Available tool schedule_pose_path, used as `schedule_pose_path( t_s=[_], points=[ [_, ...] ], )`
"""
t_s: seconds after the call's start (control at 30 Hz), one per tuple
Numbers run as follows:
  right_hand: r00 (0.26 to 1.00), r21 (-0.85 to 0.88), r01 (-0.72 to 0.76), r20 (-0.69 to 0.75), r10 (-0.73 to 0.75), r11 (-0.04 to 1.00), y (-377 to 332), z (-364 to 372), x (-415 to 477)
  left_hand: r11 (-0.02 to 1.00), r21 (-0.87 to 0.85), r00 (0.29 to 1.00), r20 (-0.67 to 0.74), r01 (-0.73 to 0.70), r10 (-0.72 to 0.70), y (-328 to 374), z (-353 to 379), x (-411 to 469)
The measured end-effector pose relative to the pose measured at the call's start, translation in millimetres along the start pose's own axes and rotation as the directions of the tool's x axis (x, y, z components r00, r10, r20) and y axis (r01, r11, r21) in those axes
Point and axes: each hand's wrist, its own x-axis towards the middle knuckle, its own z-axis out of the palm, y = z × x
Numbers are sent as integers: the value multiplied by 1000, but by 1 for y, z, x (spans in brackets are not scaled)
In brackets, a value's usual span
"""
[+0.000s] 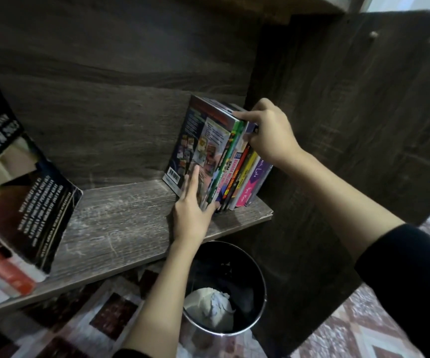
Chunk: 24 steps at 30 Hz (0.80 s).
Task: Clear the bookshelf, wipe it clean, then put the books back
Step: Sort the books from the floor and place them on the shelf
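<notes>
At the right end of the shelf board (121, 215), the row of books (224, 161) stands upright against the side panel (338, 125), with the left hand (192, 213) flat on the outer cover and the right hand (268, 133) curled over the top edges. Pale streaks on the bare board and the leaning books (27, 192) at left suggest clearing is unfinished, with wiping and restocking left. A bin (234, 267) stands below on a patterned floor (364, 332).

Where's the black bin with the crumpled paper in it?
In the head view, the black bin sits on the floor at lower centre, below the right end of the shelf, under the upright books.
</notes>
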Motion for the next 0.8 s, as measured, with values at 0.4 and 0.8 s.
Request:
schedule_pose_path(
  t_s=[0.4, 0.8],
  points=[
    [994, 109, -107, 28, 105, 988, -18, -22, -28, 987, 151, 998, 45, 47, -54, 51, -96, -21],
    [993, 353, -16, 112, -26, 935, -106, -4, -55, 990, 132, 896, -431, -53, 106, 83, -222, -73]
  ],
)
